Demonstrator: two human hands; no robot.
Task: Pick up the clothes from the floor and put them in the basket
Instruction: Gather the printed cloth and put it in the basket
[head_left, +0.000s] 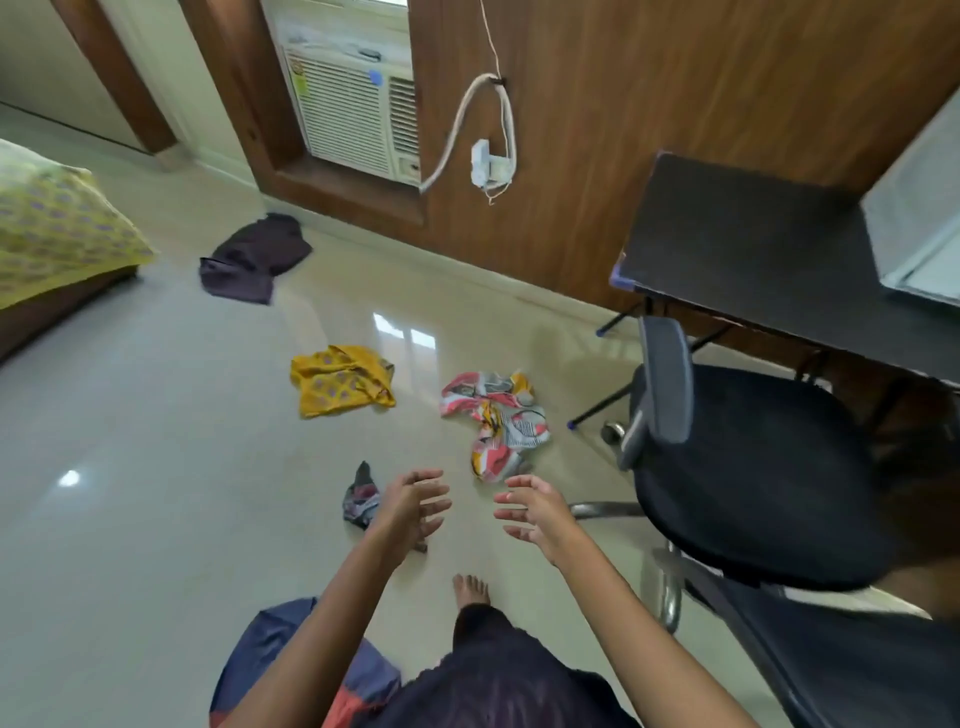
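Altogether, four garments (341, 381) on the floor (130, 441); two empty hands (413, 506).

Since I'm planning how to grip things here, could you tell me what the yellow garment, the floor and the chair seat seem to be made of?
The yellow garment looks like thin, matte printed woven cloth, since it lies crumpled in soft folds. The floor seems to be polished tile or stone, as it mirrors window light. The chair seat appears to be dull black fabric, though blur leaves that uncertain.

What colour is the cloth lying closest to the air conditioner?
Dark purple, plain, no visible pattern: the cloth shows best in the head view.
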